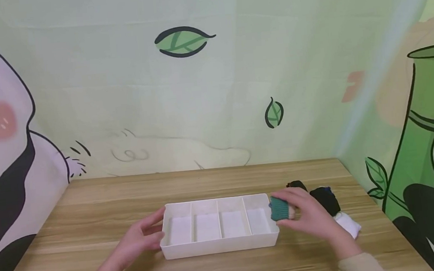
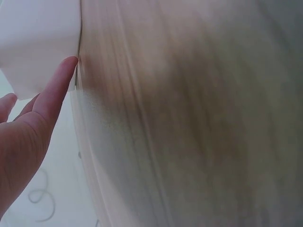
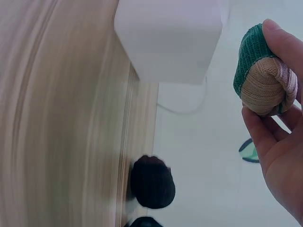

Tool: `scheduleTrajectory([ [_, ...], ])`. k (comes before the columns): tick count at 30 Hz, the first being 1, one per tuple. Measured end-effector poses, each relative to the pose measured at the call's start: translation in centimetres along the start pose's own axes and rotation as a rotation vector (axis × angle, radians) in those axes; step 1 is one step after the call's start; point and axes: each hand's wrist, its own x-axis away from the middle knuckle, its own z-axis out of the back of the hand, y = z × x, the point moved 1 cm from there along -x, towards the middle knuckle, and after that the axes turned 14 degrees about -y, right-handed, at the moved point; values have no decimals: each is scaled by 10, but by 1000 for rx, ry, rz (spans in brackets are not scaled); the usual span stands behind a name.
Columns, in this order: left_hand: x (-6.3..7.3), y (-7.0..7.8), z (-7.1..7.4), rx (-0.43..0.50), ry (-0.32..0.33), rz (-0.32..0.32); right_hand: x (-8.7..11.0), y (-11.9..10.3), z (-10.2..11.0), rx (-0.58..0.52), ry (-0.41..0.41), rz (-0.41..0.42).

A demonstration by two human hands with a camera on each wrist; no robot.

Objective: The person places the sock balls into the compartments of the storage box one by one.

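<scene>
A white box with several compartments (image 1: 220, 245) lies on the wooden table, its compartments holding nothing. At its left end rests my left hand (image 1: 142, 236); in the left wrist view a straight finger (image 2: 59, 90) touches the box wall. My right hand (image 1: 305, 214) pinches a rolled-up sock (image 1: 279, 209) between thumb and fingers, just beyond the box's right end. In the right wrist view this sock (image 3: 262, 78) shows a green ribbed part and a beige part, and it is held up off the table.
Right of the box, behind my right hand, lie a black rolled sock (image 1: 325, 200), another dark bundle (image 1: 296, 184) and a white bundle (image 1: 349, 224), partly hidden by the hand and wrist. A printed cloth backdrop (image 1: 199, 111) stands along the table's (image 1: 129, 190) far edge.
</scene>
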Motion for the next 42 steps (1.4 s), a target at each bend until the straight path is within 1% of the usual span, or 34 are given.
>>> scheduleTrajectory([
  [7, -1, 1, 0, 18, -4, -7, -13, -8, -10, -2, -7, 55],
  [14, 0, -1, 0, 28, -8, -16, -25, -18, -21, -36, -11, 122],
  [17, 0, -2, 1, 25, -6, -19, -29, -24, -24, -51, -21, 123],
  [24, 0, -2, 1, 26, -12, -22, -39, -37, -31, -117, -65, 93],
  [30, -1, -2, 1, 26, -12, -25, -49, -48, -39, -130, -94, 76],
  [33, -1, -2, 1, 31, -8, -23, -54, -53, -43, -160, -114, 76],
  [38, -1, -4, 1, 31, -5, -17, -61, -60, -50, -185, -134, 94],
  [42, -1, -5, 2, 25, -8, -16, -66, -64, -57, -186, -127, 136],
])
